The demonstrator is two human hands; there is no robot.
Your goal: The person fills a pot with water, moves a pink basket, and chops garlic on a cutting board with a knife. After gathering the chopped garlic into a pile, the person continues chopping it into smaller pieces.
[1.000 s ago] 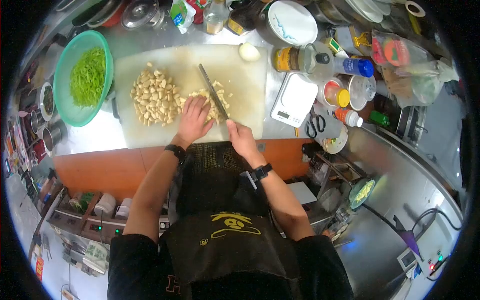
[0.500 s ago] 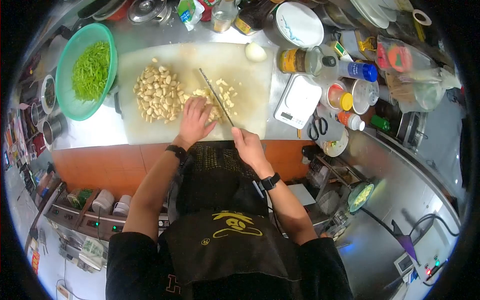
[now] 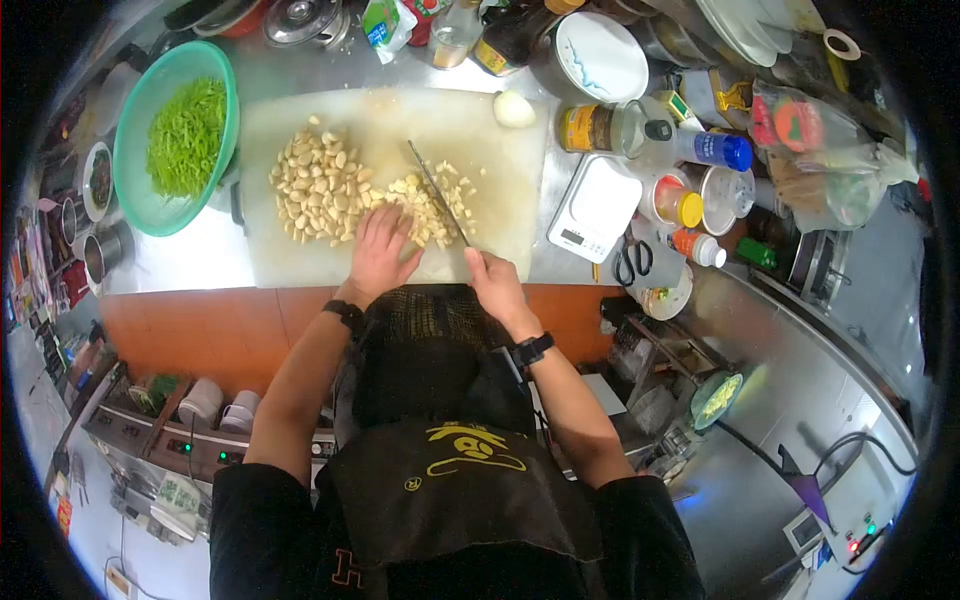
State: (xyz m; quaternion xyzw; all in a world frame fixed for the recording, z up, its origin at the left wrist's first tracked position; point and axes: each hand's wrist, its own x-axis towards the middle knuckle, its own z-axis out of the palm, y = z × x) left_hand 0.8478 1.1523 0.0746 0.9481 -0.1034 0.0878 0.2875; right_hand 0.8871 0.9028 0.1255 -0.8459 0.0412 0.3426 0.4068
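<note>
My right hand (image 3: 495, 285) is closed round the handle of a knife (image 3: 438, 190), whose blade points away from me over the white cutting board (image 3: 500, 200). Chopped pale cloves (image 3: 455, 195) lie on both sides of the blade. Just left of the knife, my left hand (image 3: 382, 245) rests at the near edge of the pile, fingers spread, fingertips touching some pieces. Whether it presses a piece is hidden. A heap of whole peeled cloves (image 3: 320, 185) covers the board's left part. One peeled onion (image 3: 514, 109) sits at the far right corner.
A green basket (image 3: 232, 140) of shredded greens stands left of the board. To the right are a white scale (image 3: 595, 208), black-handled scissors (image 3: 633, 262), jars and bottles (image 3: 590, 130). A white bowl (image 3: 600, 55), a glass bottle (image 3: 455, 35) and a pot lid (image 3: 300, 18) stand behind.
My left hand has moved slightly left and nearer to me, away from the blade. The knife is still in my right hand. More cut pieces show beside the blade.
</note>
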